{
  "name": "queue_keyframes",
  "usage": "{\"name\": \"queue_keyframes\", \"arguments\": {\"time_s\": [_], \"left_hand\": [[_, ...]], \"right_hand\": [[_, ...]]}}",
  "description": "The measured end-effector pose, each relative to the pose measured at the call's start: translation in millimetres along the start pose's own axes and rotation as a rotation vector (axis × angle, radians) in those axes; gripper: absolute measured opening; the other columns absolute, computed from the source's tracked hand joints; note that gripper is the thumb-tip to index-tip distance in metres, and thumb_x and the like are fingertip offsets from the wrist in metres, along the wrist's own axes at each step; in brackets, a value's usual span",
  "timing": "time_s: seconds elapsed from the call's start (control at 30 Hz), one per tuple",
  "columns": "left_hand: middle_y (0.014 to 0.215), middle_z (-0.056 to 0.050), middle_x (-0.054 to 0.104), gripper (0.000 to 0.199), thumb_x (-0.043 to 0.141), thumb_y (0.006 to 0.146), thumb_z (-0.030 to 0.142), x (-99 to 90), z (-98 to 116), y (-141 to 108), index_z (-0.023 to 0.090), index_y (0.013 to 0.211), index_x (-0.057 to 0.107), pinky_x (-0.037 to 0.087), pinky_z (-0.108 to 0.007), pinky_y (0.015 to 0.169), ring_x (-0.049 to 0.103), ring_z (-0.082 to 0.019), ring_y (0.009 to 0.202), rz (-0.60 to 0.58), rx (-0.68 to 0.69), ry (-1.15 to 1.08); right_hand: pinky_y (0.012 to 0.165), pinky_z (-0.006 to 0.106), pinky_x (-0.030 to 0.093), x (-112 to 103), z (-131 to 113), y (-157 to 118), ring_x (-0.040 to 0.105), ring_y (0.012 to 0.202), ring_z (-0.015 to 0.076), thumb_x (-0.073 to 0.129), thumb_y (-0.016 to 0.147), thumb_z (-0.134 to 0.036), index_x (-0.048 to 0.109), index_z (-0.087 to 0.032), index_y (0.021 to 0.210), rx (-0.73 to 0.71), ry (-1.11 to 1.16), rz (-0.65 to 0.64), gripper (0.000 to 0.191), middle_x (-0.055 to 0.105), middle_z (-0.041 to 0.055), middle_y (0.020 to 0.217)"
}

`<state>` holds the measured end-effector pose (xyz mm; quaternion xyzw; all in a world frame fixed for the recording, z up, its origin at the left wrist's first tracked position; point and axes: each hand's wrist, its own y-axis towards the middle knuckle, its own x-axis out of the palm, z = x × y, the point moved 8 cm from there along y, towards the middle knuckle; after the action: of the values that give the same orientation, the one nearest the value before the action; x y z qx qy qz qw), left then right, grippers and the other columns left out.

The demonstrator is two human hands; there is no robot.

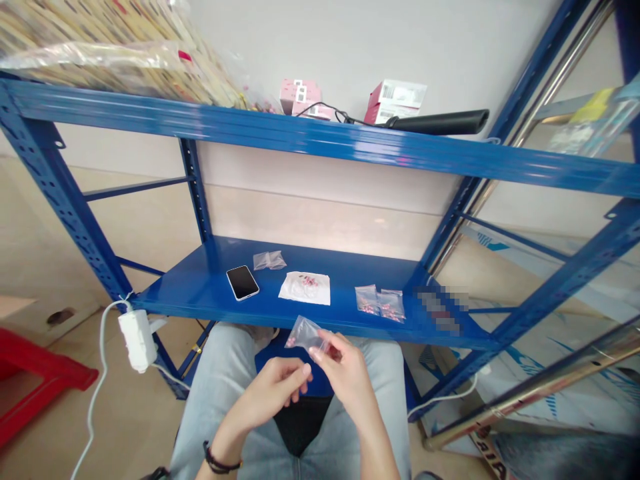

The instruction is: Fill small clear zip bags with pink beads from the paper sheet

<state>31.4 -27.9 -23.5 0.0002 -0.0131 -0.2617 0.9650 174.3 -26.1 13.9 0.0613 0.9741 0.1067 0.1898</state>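
Note:
My right hand (341, 363) pinches the edge of a small clear bag (303, 333) with a few pink pieces in its lower left corner. Just left of it is my left hand (281, 389), its fingers curled together; whether something is between them is hidden. On the blue shelf beyond, a white sheet (293, 291) bears a little pile of pink and dark pieces (309, 281). Two clear bags with pink pieces (367, 301) lie side by side to the right. Farther back on the left are flat clear bags (269, 260).
A phone (243, 283) lies on the lower blue shelf (200, 293). The upper shelf (300, 133) holds pink boxes (300, 97), a black tube (445, 123) and many packets. A white power strip (137, 340) hangs at the left post; a red stool (45, 380) stands far left.

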Motion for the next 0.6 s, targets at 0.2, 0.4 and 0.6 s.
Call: {"name": "queue_keyframes", "arguments": {"time_s": [0.2,0.4,0.6], "left_hand": [[0.113,-0.013,0.073,0.035,0.069,0.090,0.043,23.7,-22,27,0.017,0.113,0.071,0.054,-0.036,0.092,0.069,-0.025,0.105,0.377,0.027,-1.162],[0.084,-0.002,0.071,0.024,0.075,0.083,0.021,16.3,-20,28,0.022,0.106,0.065,0.058,-0.028,0.075,0.073,-0.018,0.081,0.629,0.090,-1.277],[0.089,0.001,0.072,0.052,0.082,0.072,0.014,11.1,-11,18,0.028,0.115,0.056,0.055,-0.026,0.076,0.071,-0.017,0.081,0.625,0.190,-0.781]], "right_hand": [[0.085,0.035,0.053,32,3,-2,0.068,0.096,0.0259,0.070,0.080,-0.026,0.076,-0.021,0.112,0.079,0.245,-0.058,0.033,0.074,0.0083,0.105],[0.070,0.027,0.053,34,23,-14,0.066,0.078,0.0182,0.076,0.076,-0.029,0.064,-0.021,0.073,0.174,0.662,0.233,0.015,0.066,-0.0007,0.079],[0.088,0.035,0.058,82,70,-28,0.071,0.097,0.0224,0.070,0.079,-0.033,0.068,-0.018,0.096,0.501,1.255,0.307,0.022,0.075,0.0077,0.101]]}}
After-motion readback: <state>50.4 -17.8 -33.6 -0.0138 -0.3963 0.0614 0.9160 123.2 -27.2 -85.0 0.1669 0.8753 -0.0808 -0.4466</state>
